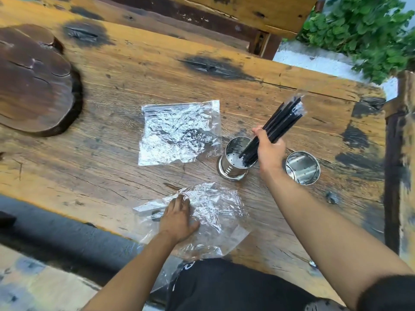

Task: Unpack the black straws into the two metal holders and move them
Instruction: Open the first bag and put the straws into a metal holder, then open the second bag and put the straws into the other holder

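My right hand (269,149) grips a bundle of black straws (280,122), tilted up to the right, with the lower ends dipping into the left metal holder (233,167). The straws' upper ends carry clear wrapping. The right metal holder (302,168) stands upright just right of my wrist and looks empty. My left hand (177,216) lies flat with fingers apart on a crumpled clear plastic bag (215,221) at the table's near edge. A second clear zip bag (179,133) lies flat beyond it, left of the holders.
The wooden table (112,171) has dark knots and a near edge just behind my left hand. A dark round wood slab (33,81) sits at the far left. A bench (202,12) runs along the far side, green plants (363,30) at the top right.
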`<state>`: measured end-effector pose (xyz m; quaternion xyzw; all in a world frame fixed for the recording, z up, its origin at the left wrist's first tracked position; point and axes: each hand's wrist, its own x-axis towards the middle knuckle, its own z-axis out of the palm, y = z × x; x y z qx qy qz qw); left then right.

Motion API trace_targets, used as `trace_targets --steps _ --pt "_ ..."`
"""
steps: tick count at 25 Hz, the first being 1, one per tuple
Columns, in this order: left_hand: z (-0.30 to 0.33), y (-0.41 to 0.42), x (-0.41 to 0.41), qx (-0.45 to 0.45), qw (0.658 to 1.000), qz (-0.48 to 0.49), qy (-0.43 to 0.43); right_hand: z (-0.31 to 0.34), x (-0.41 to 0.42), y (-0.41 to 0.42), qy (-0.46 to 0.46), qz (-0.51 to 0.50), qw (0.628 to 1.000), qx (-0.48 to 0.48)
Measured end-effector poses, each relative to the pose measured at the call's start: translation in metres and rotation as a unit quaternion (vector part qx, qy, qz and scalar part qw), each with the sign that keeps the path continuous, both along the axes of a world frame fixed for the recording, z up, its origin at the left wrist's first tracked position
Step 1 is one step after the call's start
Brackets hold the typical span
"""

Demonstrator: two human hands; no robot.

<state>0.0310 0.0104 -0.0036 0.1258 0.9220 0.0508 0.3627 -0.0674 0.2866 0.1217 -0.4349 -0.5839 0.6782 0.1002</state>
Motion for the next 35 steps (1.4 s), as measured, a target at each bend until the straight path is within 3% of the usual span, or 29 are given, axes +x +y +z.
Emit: trace_targets --steps 8,16,23,26,29,31,35 --pt "-0.01 0.009 -0.001 -0.008 0.999 0.03 0.036 -0.032 0.003 -0.004 -0.04 0.061 0.996 0.047" --pt "-0.018 0.017 -0.013 -0.009 0.996 0.074 0.057 -0.038 0.042 0.007 -0.098 0.241 0.964 0.048" --pt "-0.015 0.021 -0.011 -0.001 0.992 0.086 0.093 -0.063 0.116 0.003 -0.118 0.237 0.964 0.036" --pt "-0.014 0.022 -0.006 -0.001 0.991 0.093 0.098 -0.094 0.153 -0.006 -0.198 0.292 0.932 0.085" --pt "-0.011 0.021 0.004 -0.01 0.99 0.099 0.099 -0.12 0.185 -0.015 -0.28 0.414 0.848 0.177" --pt "-0.007 0.019 0.012 -0.019 0.99 0.102 0.096 -0.125 0.197 -0.022 -0.296 0.455 0.813 0.211" --pt "0.001 0.003 0.03 -0.016 0.985 0.161 0.053 -0.126 0.197 -0.028 -0.295 0.454 0.814 0.209"
